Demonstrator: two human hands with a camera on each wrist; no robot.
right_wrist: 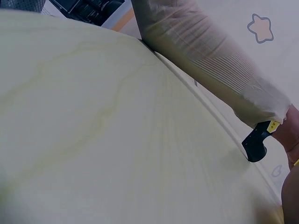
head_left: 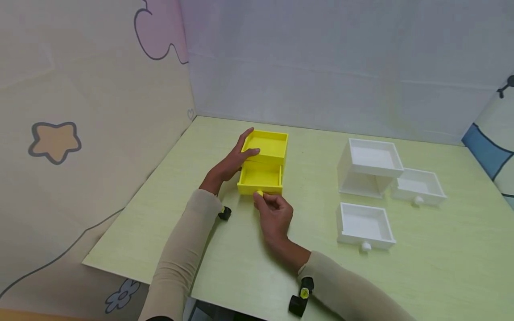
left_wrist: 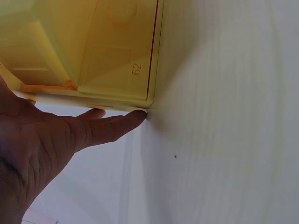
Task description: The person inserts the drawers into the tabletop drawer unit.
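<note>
A yellow box cabinet (head_left: 267, 142) with a shallow tray-like top stands on the table, its yellow drawer (head_left: 261, 176) sticking out of the front. My left hand (head_left: 230, 165) holds the cabinet from its left side, thumb over the top and the other fingers along the outer wall. In the left wrist view the fingers (left_wrist: 117, 128) lie against the wall of the yellow cabinet (left_wrist: 112, 60), which bears the number 62. Thumb and index finger of my right hand (head_left: 275, 218) pinch the drawer's small yellow knob (head_left: 260, 193). The right wrist view shows mostly tabletop.
To the right stands a white cabinet (head_left: 345, 174) with an open front. One white drawer (head_left: 365, 223) lies before it and another white drawer (head_left: 419, 185) beside it, each with a round knob. The light table (head_left: 313, 276) meets cloth walls at its back and left.
</note>
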